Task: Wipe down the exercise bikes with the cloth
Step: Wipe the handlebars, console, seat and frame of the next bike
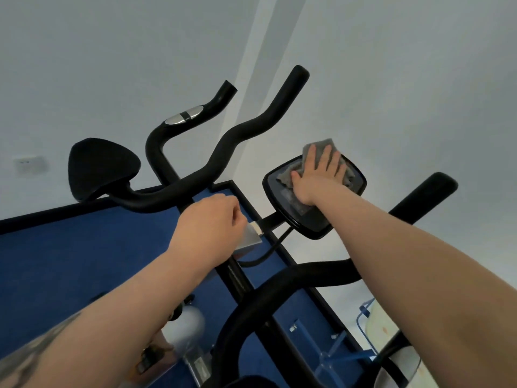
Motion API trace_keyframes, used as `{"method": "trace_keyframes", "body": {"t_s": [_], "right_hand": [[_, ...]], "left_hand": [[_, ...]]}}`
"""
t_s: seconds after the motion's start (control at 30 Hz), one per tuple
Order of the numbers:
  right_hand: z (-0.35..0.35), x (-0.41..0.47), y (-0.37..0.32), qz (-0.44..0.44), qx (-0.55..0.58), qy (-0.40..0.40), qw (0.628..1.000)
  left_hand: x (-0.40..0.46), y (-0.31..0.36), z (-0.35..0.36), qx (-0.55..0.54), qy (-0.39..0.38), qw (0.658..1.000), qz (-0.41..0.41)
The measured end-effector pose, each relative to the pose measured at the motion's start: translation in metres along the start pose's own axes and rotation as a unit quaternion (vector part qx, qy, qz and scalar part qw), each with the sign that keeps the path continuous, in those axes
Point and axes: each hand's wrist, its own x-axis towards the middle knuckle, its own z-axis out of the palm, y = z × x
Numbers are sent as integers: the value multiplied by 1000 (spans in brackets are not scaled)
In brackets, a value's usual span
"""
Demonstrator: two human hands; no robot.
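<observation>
Right hand lies flat, fingers straight; left hand is curled.

The right hand presses a grey cloth flat on the bike's console; the left hand grips the handlebar.

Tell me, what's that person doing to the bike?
A person is cleaning an exercise bike. Their right hand lies flat, fingers spread, pressing a grey cloth onto the bike's black screen. Their left hand is curled around the middle of the handlebars, by the silver bracket under the screen. A black seat shows just behind, against the white wall.
</observation>
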Motion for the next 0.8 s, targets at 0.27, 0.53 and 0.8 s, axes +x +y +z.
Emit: {"method": "trace_keyframes", "body": {"t_s": [0.27, 0.53, 0.8], "right_hand": [[27, -32, -8, -287, -49, 18, 957], [3, -12, 12, -65, 17, 9, 998], [28, -46, -15, 196, 144, -28, 970]], "left_hand": [[-3, -2, -1, -19, 7, 1000, -8], [-2, 1, -2, -14, -3, 1000, -21], [-5, 3, -3, -10, -4, 1000, -15]]}}
